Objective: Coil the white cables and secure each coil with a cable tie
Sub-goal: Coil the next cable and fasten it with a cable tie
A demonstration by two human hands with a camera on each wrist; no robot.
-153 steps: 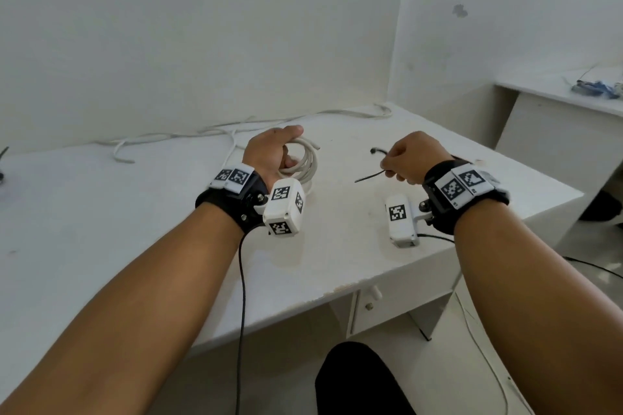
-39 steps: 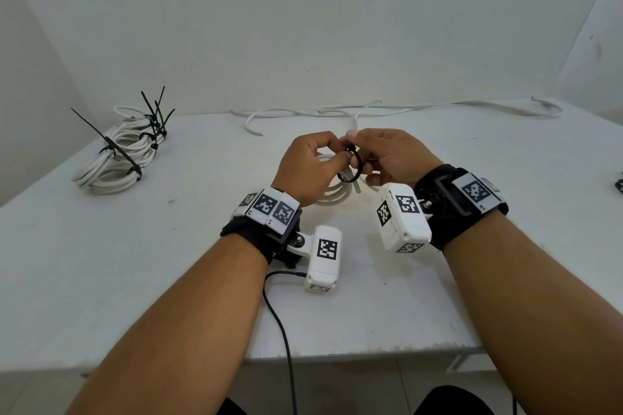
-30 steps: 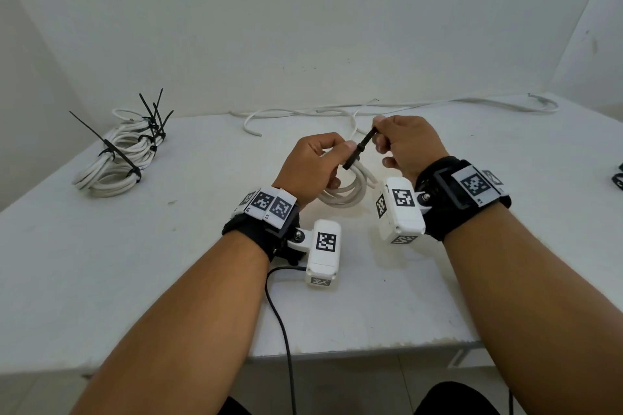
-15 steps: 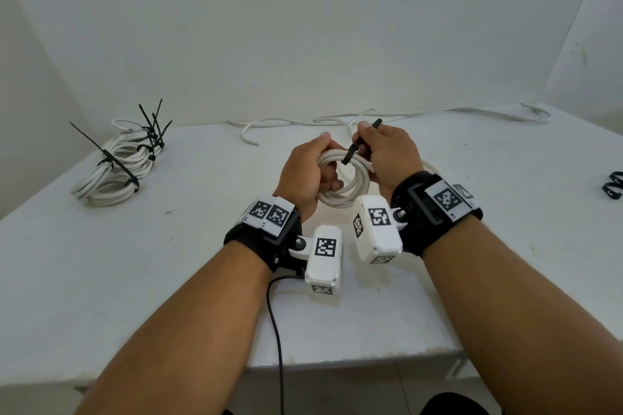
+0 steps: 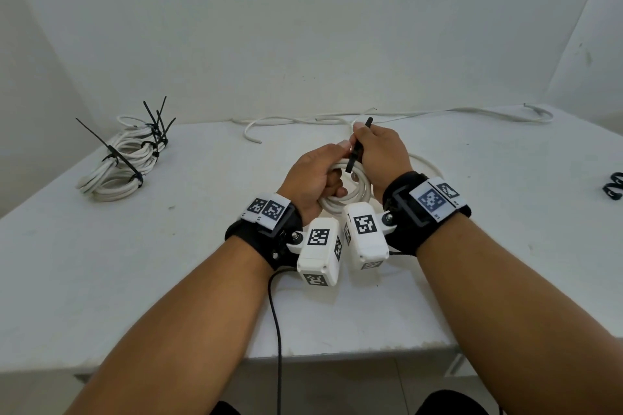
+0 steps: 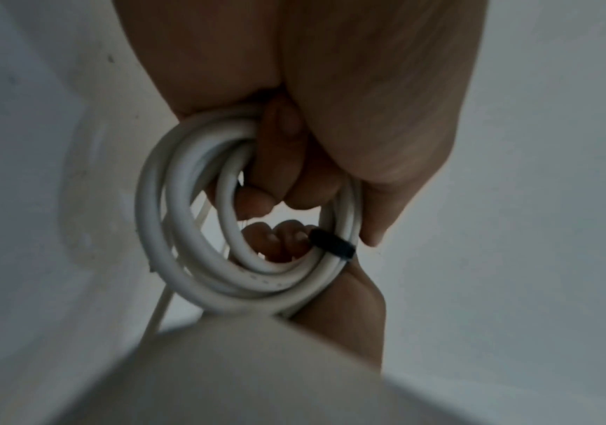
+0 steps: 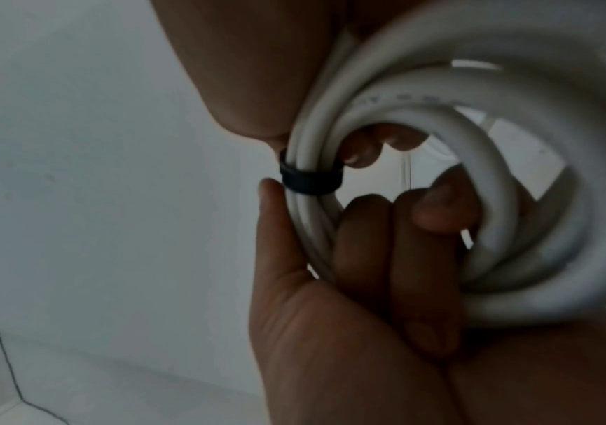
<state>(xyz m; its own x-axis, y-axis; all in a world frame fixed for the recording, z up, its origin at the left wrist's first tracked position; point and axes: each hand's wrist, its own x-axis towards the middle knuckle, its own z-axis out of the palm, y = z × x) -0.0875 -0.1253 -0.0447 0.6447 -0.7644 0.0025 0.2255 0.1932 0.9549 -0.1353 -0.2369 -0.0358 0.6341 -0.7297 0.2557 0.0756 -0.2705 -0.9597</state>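
A small coil of white cable [image 5: 358,193] is held just above the table's middle. My left hand [image 5: 332,175] grips it, fingers curled through the loops [image 6: 276,161] and thumb beside the tie. A black cable tie [image 5: 354,153] wraps the coil's strands as a snug band [image 6: 332,244] [image 7: 310,179]. My right hand [image 5: 359,141] pinches the tie's tail, whose tip pokes up above the fist. A loose end of the same cable trails behind my right wrist.
Several tied white coils [image 5: 124,162] with black tie tails lie at the table's [image 5: 168,280] far left. A loose white cable [image 5: 472,111] runs along the back wall. Black ties [image 5: 613,190] sit at the right edge. The table's front edge is near my forearms.
The tie went from an open loop to a snug band on the coil. My right hand slid up its tail, and both hands drew closer with the coil raised.
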